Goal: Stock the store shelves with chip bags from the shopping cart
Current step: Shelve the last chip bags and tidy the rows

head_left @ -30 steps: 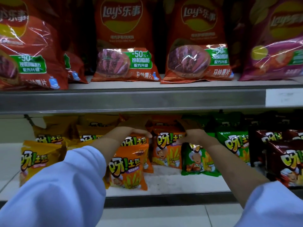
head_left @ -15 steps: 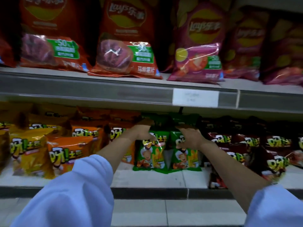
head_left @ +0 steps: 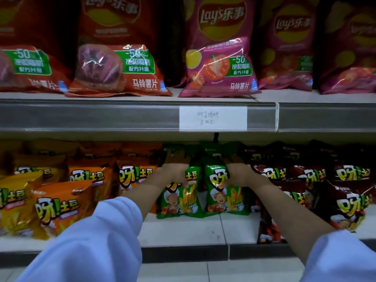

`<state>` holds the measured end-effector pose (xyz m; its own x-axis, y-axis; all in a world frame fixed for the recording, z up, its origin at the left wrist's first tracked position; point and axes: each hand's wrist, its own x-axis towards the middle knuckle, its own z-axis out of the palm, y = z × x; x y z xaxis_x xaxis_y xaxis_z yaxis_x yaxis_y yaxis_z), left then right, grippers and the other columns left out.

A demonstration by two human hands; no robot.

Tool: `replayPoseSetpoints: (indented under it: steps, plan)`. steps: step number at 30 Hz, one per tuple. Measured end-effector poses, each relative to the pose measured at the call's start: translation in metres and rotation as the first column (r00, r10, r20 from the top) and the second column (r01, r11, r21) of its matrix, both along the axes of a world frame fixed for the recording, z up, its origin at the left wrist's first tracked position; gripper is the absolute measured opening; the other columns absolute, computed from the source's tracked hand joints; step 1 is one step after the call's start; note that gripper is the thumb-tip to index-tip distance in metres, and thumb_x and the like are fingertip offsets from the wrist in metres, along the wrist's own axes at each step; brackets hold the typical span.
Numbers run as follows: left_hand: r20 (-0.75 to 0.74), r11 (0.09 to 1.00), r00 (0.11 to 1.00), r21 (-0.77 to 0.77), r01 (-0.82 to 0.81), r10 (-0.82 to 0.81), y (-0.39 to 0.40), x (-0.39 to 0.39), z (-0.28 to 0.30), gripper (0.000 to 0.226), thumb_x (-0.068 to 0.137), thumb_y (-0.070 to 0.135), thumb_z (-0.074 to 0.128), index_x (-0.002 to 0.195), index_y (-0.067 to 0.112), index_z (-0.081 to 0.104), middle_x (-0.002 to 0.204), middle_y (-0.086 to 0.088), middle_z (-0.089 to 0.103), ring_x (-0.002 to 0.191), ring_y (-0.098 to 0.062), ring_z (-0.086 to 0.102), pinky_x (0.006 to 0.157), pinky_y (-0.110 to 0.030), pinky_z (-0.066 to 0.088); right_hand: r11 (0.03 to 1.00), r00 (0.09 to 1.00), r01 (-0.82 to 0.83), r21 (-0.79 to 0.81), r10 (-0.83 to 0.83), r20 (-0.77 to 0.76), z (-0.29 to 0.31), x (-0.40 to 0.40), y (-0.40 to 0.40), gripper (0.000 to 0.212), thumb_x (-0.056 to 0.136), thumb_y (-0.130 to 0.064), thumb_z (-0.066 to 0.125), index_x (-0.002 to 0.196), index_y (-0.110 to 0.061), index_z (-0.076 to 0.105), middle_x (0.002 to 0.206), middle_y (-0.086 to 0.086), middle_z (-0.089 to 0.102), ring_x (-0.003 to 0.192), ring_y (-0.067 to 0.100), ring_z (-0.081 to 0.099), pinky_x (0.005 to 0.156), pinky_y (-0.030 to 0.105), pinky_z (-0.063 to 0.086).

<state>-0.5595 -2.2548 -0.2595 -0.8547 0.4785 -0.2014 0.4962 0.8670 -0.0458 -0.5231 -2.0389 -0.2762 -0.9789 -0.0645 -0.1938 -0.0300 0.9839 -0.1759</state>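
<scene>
Two small green chip bags stand upright side by side on the lower shelf point(head_left: 183, 231). My left hand point(head_left: 176, 165) rests on top of the left green bag point(head_left: 179, 200), fingers spread over its upper edge. My right hand point(head_left: 239, 171) grips the top right of the right green bag point(head_left: 225, 196), its thumb pressing the bag's front. More green bags sit in shadow behind them. The shopping cart is out of view.
Orange bags point(head_left: 59, 206) and yellow bags point(head_left: 12, 200) fill the lower shelf to the left, dark red bags point(head_left: 350, 204) to the right. Large Lay's bags point(head_left: 219, 53) line the upper shelf, whose grey rail point(head_left: 101, 117) carries a white price label point(head_left: 213, 118).
The view has shifted right along the shelf from the orange bags to the green ones. Both hands have moved with it and now sit on the two green bags, pushed close together.
</scene>
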Motion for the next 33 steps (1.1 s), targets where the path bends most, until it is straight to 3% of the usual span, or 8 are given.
replayPoseSetpoints:
  steps: [3,7,10,14,20,23,27,33]
  plan:
    - [-0.053,1.0,0.999,0.02,-0.003,0.004,-0.003,-0.005,0.0,0.102,0.078,0.042,0.075,0.151,0.008,0.012,0.156,-0.022,0.007,0.145,-0.036,0.003,0.117,-0.051,-0.003,1.0,0.999,0.022,0.011,-0.022,-0.038,0.002,0.0,0.0,0.105,0.079,-0.035,0.077,0.155,-0.018,0.006,0.16,0.014,0.008,0.147,0.033,0.008,0.115,0.048,0.024]
    - [-0.029,1.0,0.999,0.025,-0.016,0.017,0.0,-0.001,-0.001,0.102,0.08,0.038,0.074,0.151,0.008,0.008,0.157,-0.022,0.003,0.145,-0.038,-0.001,0.118,-0.051,-0.003,0.998,0.995,0.055,0.039,-0.051,-0.084,0.0,0.01,-0.004,0.093,0.081,-0.036,0.074,0.153,-0.026,0.015,0.151,0.009,0.03,0.139,0.031,0.031,0.113,0.055,0.017]
    - [0.003,1.0,1.0,0.024,-0.017,0.017,0.003,-0.004,0.006,0.108,0.077,0.047,0.074,0.152,0.009,0.006,0.158,-0.02,0.0,0.147,-0.034,-0.006,0.117,-0.051,-0.008,0.994,0.996,0.075,0.073,-0.072,-0.054,0.01,0.016,0.0,0.103,0.08,-0.044,0.074,0.154,-0.026,0.005,0.156,0.008,0.023,0.144,0.031,0.023,0.114,0.058,0.013]
    - [-0.018,0.99,1.0,0.142,0.026,-0.024,0.026,-0.001,0.016,0.111,0.069,0.063,0.072,0.15,0.014,0.014,0.155,-0.012,0.014,0.145,-0.03,0.006,0.119,-0.049,-0.002,0.997,0.993,0.065,0.047,-0.06,-0.102,0.022,0.034,0.008,0.109,0.08,-0.05,0.071,0.154,-0.027,-0.004,0.161,0.007,0.009,0.147,0.028,0.013,0.115,0.053,0.011]
    - [0.042,0.949,0.987,0.283,0.139,-0.157,0.095,0.022,0.026,0.09,0.078,0.059,0.067,0.146,0.014,0.028,0.148,-0.01,0.029,0.138,-0.03,0.026,0.115,-0.04,0.02,0.996,0.989,0.089,0.01,-0.088,-0.115,0.029,0.056,0.05,0.092,0.083,-0.057,0.064,0.152,-0.019,0.016,0.152,0.014,0.03,0.142,0.03,0.022,0.116,0.046,0.013]
    - [0.107,0.925,0.978,0.356,0.131,-0.179,0.138,0.033,0.025,0.087,0.078,0.056,0.068,0.145,0.016,0.03,0.146,-0.01,0.034,0.136,-0.029,0.033,0.107,-0.031,0.032,0.996,0.99,0.091,-0.01,-0.092,-0.105,0.033,0.069,0.092,0.09,0.085,-0.056,0.062,0.152,-0.019,0.016,0.153,0.012,0.028,0.144,0.029,0.019,0.118,0.044,0.009]
    - [0.197,0.897,0.963,0.434,0.085,-0.186,0.201,0.056,0.023,0.058,0.08,0.046,0.072,0.128,0.018,0.054,0.126,-0.004,0.059,0.116,-0.021,0.055,0.079,-0.021,0.038,0.996,0.991,0.091,0.013,-0.089,-0.104,0.038,0.084,0.157,0.089,0.085,-0.058,0.06,0.153,-0.018,0.016,0.153,0.01,0.026,0.144,0.027,0.018,0.119,0.041,0.009]
    - [0.121,0.968,0.985,0.232,0.094,-0.124,0.26,0.076,0.01,0.085,0.075,0.066,0.065,0.136,0.013,0.04,0.134,-0.01,0.044,0.127,-0.026,0.038,0.102,-0.034,0.034,1.0,0.998,0.016,0.005,-0.016,-0.063,0.039,0.088,0.227,0.071,0.091,-0.053,0.054,0.149,-0.019,0.029,0.15,0.007,0.036,0.142,0.025,0.025,0.116,0.04,0.014]
